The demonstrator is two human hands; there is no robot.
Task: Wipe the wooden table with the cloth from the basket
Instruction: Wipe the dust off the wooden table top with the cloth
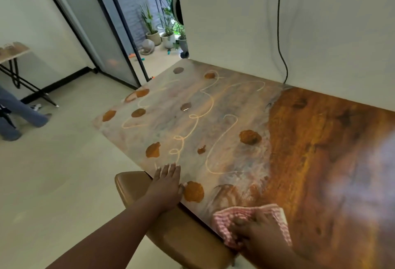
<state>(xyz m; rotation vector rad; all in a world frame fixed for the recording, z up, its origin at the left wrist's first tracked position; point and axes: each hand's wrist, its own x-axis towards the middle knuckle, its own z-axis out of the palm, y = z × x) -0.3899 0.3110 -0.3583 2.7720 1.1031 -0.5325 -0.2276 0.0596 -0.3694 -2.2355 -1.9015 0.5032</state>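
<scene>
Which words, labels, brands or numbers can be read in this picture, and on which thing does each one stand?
None: no readable text anywhere.
The table carries only scribbled loops and brown spots, not letters.
The pink cloth under the right hand has a checked weave and no label.

Left hand (166, 185) flat, fingers straight and together, palm down, arm extended forward. Right hand (256, 233) low at near edge, palm down, fingers spread, slightly blurred.
</scene>
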